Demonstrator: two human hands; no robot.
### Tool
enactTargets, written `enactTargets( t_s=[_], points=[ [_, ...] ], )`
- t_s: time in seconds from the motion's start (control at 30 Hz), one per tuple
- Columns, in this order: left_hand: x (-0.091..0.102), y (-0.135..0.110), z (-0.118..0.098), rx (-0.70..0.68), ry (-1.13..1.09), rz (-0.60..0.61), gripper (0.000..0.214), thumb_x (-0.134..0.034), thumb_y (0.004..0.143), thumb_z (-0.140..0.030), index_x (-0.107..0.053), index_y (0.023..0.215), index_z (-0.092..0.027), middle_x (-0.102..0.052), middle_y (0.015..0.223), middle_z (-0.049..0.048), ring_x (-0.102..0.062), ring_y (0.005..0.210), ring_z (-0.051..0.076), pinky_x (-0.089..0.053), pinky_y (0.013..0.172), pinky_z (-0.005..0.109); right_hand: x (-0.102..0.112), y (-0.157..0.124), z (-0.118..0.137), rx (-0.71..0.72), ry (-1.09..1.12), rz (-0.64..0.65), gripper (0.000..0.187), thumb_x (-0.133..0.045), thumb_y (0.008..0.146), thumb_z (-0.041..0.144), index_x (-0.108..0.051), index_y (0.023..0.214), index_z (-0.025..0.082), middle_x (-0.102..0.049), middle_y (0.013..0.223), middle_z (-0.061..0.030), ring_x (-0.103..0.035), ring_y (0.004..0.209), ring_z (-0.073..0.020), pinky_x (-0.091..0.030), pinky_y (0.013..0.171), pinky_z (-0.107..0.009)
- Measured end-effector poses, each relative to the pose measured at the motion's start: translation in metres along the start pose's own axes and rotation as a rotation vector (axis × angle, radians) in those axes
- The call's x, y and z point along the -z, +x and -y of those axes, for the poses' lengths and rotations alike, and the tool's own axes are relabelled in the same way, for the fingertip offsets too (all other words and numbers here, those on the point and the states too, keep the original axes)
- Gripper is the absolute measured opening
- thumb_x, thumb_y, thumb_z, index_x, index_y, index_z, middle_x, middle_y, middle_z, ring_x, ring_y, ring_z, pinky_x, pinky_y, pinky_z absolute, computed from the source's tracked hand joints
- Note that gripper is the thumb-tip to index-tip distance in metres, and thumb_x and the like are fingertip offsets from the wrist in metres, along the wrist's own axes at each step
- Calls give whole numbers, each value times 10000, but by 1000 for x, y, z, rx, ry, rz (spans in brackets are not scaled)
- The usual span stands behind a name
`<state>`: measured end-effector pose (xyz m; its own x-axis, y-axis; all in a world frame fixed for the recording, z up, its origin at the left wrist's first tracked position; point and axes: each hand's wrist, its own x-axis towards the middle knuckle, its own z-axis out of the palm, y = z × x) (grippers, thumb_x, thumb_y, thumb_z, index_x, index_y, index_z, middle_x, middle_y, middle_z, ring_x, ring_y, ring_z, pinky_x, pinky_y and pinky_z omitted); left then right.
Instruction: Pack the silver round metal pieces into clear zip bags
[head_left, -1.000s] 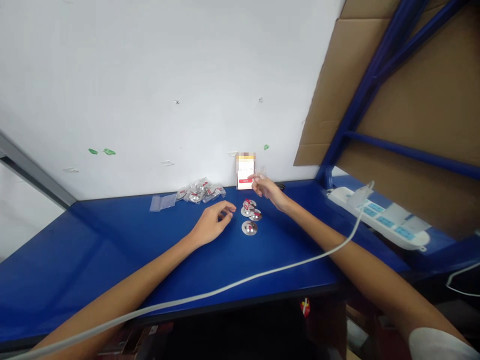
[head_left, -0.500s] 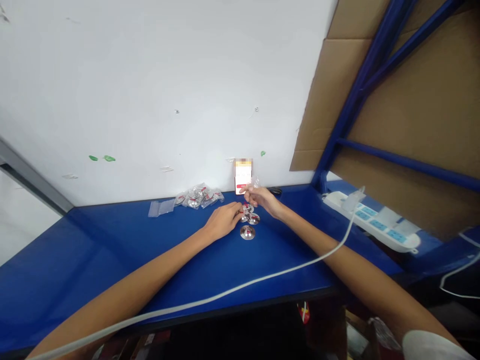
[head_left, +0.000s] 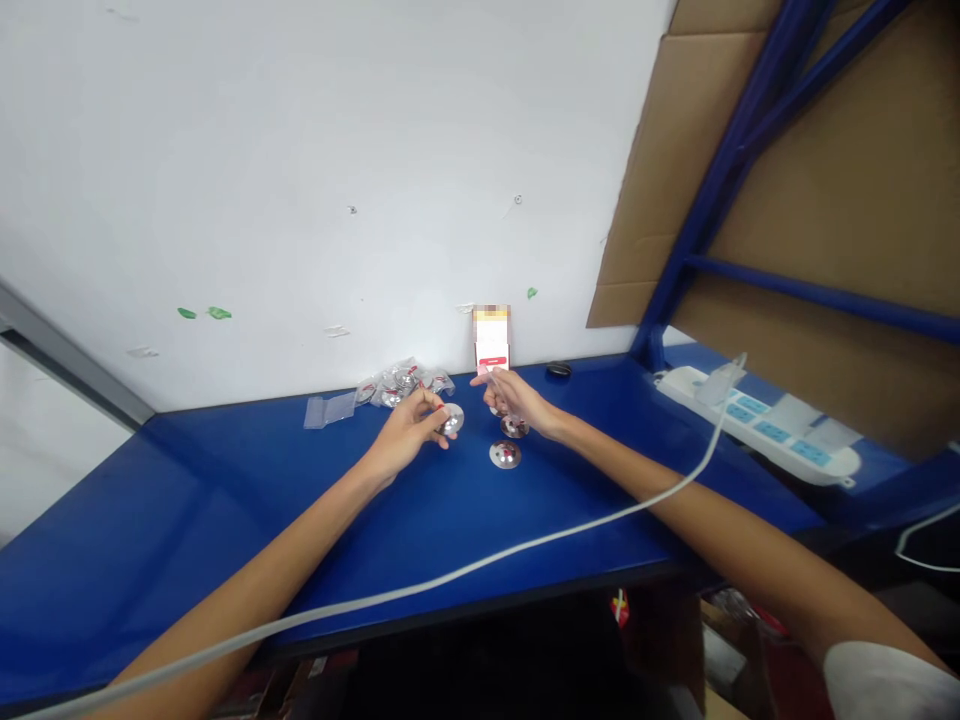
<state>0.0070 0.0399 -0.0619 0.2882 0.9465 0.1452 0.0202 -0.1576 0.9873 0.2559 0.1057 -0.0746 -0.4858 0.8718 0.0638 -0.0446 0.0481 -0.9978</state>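
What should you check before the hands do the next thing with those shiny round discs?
1. Left hand grips a silver disc: ok, pinched at the fingertips.
2. Right hand holds a clear little bag: cannot tell, too small.
3. Loose discs lie flat on the blue table: ok.
4. Pile of bagged discs sits apart by the wall: ok.
5. White cable is off the discs: ok, nearer the table's front edge.

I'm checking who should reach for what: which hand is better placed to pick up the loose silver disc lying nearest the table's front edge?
Probably the right hand: the disc lies just below it, and the left hand already pinches another disc.
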Motion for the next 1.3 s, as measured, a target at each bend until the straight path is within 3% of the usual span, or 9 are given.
enactTargets(
  t_s=[0.07, 0.17, 0.3, 0.37, 0.53, 0.67, 0.8, 1.07, 1.3],
  points=[
    [-6, -5, -6, -72, 130, -1, 344, -782, 978, -489, -592, 1012, -203, -728, 933, 38, -741, 727, 176, -601, 576, 275, -2, 0, 0, 59, -45, -49, 432, -696, 881, 536, -702, 1177, 221, -564, 797, 21, -484, 676, -163, -403, 616, -277],
    [-15, -16, -18, -224, 427, -29, 214, -699, 1042, -409, -657, 1142, -225, -762, 972, 50, -760, 772, 195, -595, 568, 272, -4, -3, 3, 111, -134, -60, 502, -785, 755, 297, -714, 1243, 203, -605, 819, 38, -548, 736, -154, -435, 671, -269],
    [-26, -30, -31, -535, 669, -223, 245, -666, 1064, -306, -673, 1301, -245, -771, 1198, 75, -782, 954, 206, -662, 768, 316, -9, -8, 5, 96, -94, -41, 437, -832, 773, 294, -750, 1187, 180, -671, 820, 28, -610, 703, -146, -497, 658, -273],
    [-28, -31, -32, -624, 712, -289, 309, -665, 1069, -272, -660, 1378, -255, -765, 1253, 71, -780, 1004, 200, -666, 866, 334, -12, -9, 6, 86, -43, -47, 400, -869, 781, 327, -755, 1133, 175, -710, 821, 10, -653, 694, -158, -543, 655, -288],
    [-17, -21, -23, -767, 858, -198, 270, -611, 1097, -199, -742, 1318, -281, -786, 1248, 51, -755, 1163, 216, -619, 1032, 388, -20, -12, 8, 96, 66, -38, 455, -969, 742, 363, -761, 1103, 182, -770, 904, -21, -722, 746, -173, -616, 688, -300],
    [-5, -15, -18, -755, 835, -62, 249, -622, 1094, -205, -782, 1267, -285, -803, 1233, 48, -767, 1133, 206, -616, 1024, 377, -23, -15, 11, 77, 174, -63, 510, -1010, 713, 381, -739, 1095, 180, -794, 963, -45, -768, 804, -201, -664, 780, -348],
    [-5, -16, -24, -701, 767, 32, 239, -633, 1092, -237, -800, 1254, -294, -814, 1181, 49, -769, 1078, 207, -617, 977, 377, -22, -15, 14, 90, 175, -48, 544, -1019, 698, 391, -729, 1106, 180, -791, 974, -50, -769, 818, -210, -671, 820, -383],
    [-13, -19, -36, -461, 666, 81, 246, -577, 1106, -313, -793, 1221, -290, -788, 1164, 67, -734, 1038, 238, -594, 870, 385, -20, -16, 17, 210, 12, -138, 389, -956, 748, 438, -767, 994, 203, -756, 982, -37, -729, 902, -197, -601, 839, -335],
    [-6, -19, -39, -583, 748, -105, 217, -519, 1124, -278, -726, 1162, -228, -743, 1116, 79, -693, 1019, 228, -552, 933, 393, -20, -19, 20, 132, 74, -88, 456, -1003, 651, 327, -745, 1013, 225, -807, 1019, -40, -773, 1071, -263, -594, 969, -408]
  ],
)
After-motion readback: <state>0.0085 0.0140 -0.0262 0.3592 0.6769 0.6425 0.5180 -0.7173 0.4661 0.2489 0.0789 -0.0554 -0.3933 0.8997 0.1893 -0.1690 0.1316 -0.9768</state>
